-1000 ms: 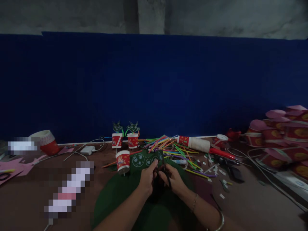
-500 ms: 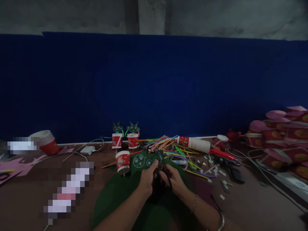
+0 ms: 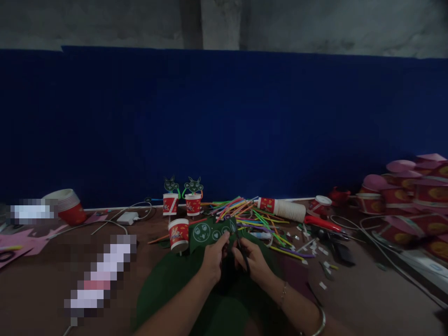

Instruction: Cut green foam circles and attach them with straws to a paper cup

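Between thumb and fingers, my left hand [image 3: 214, 259] pinches the lower edge of a dark green paper sheet [image 3: 194, 247] with white drawn circles, faces and hearts. My right hand [image 3: 255, 262] is closed around dark scissors [image 3: 239, 237], whose blades point up along the sheet's right edge. How far the blades are apart is hard to see. Just left of the sheet, a red patterned paper cup [image 3: 178, 234] stands upside down or tilted. Farther back are two red cups [image 3: 170, 204] topped with dark animal-face cutouts and coloured stick arms.
Coloured pipe cleaners or sticks [image 3: 257, 219] lie in a pile behind my hands. A stack of paper cups [image 3: 289, 210] rests on its side, near a red-handled tool [image 3: 324, 224] and paper scraps [image 3: 322, 285]. Pink-topped red cups [image 3: 399, 196] are piled right. A white charger [image 3: 128, 218] sits left.
My left hand has shifted very slightly left. The sheet's right part and the scissors have moved a little; both grips are kept.
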{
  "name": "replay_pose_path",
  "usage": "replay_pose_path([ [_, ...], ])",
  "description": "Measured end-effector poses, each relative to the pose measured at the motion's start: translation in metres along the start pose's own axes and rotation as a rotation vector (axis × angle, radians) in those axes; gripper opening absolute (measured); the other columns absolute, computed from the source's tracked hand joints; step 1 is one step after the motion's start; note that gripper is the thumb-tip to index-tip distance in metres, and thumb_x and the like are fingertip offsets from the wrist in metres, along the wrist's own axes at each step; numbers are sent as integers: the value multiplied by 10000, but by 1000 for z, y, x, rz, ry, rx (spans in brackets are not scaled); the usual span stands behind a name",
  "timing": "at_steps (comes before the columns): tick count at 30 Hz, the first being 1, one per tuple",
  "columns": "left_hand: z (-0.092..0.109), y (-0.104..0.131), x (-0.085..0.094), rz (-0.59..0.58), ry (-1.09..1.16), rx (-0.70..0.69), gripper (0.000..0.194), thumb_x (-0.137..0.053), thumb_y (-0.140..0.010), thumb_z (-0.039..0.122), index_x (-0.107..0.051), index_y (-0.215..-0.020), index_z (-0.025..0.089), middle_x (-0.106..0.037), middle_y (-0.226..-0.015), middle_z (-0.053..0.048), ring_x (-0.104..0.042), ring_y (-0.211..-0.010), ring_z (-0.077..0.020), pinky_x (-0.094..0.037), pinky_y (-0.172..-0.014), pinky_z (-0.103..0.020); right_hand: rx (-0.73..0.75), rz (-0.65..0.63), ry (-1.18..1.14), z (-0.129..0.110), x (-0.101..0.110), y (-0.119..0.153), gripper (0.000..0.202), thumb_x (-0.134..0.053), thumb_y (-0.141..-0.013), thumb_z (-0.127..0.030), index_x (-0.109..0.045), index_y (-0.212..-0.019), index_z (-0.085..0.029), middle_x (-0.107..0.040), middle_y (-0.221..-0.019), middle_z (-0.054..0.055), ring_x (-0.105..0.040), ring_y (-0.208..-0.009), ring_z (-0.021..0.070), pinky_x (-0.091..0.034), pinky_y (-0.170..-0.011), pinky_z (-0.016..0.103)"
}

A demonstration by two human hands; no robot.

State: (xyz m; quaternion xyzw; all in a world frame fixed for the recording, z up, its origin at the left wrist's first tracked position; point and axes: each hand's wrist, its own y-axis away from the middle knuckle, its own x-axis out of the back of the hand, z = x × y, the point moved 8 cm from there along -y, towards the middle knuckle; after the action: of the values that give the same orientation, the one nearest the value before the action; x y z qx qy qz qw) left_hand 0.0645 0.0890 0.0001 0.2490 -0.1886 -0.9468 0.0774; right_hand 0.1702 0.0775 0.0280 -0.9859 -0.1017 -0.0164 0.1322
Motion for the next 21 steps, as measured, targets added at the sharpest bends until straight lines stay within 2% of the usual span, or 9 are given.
replay_pose_path([
  [10, 5, -5, 3, -4, -32, -48, 335, -800, -464, 361, -575, -449, 114, -464, -380, 39, -407, -382, -61, -314, -394, -194, -29, 12, 17, -2, 1, 0, 301, -593, -755, -445, -492, -701, -167, -458, -470, -57, -428, -415, 79, -336, -423, 195],
  [17, 16, -9, 4, -49, -67, -150, 332, -793, -484, 369, -582, -447, 116, -483, -419, 32, -422, -437, -66, -339, -451, -201, -53, 21, 17, 0, 0, -1, 322, -590, -744, -468, -490, -678, -169, -446, -461, -62, -423, -395, 72, -327, -403, 189],
  [21, 17, -9, 6, -44, -89, -136, 346, -792, -475, 385, -578, -433, 117, -465, -400, 37, -407, -422, -64, -330, -447, -207, -52, 22, 28, -2, 0, -2, 328, -587, -740, -471, -486, -669, -167, -447, -459, -61, -424, -397, 73, -330, -403, 189],
])
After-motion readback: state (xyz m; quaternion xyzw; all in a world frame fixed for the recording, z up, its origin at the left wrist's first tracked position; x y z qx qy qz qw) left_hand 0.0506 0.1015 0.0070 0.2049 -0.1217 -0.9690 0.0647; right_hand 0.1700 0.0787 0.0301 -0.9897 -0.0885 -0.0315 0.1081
